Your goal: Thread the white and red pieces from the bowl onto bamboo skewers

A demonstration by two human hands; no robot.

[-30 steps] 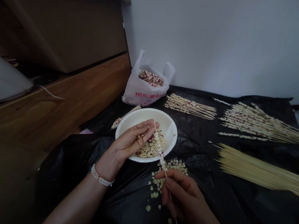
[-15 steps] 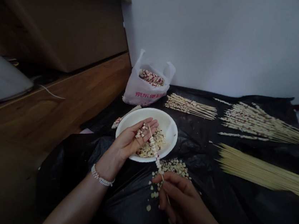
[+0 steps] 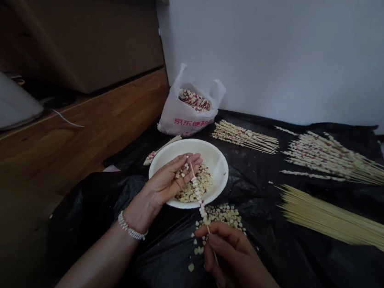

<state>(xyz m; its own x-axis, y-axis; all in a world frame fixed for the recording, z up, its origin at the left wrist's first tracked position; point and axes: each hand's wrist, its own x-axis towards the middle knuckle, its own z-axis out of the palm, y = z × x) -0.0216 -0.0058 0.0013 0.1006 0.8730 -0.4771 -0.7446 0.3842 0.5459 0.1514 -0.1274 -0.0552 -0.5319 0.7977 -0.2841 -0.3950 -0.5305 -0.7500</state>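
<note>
My left hand (image 3: 167,178) is palm up over a white bowl (image 3: 221,186), its fingers curled a little around loose corn kernels (image 3: 181,172). In the bowl lie more kernels (image 3: 204,182), cream and dark red. My right hand (image 3: 228,254) pinches a thin bamboo skewer (image 3: 215,257) below a row of kernels strung on it. The skewer slants up and left, and its bare tip reaches my left fingers. Behind my right fingers, a heap of pale kernels (image 3: 227,214) is spread on black plastic sheeting (image 3: 162,247).
A white plastic bag (image 3: 186,120) holds speckled corn cobs (image 3: 195,99). Two bundles of strung skewers (image 3: 244,137) (image 3: 329,155) lie at the back right, above a bundle of bare skewers (image 3: 339,218). A corn cob (image 3: 160,150) rests behind the bowl. Cardboard (image 3: 87,26) stands at the left.
The fingers of my left hand have curled in more, the thumb and fingertips drawing closer to the skewer's tip. My right hand and the skewer have hardly moved.
</note>
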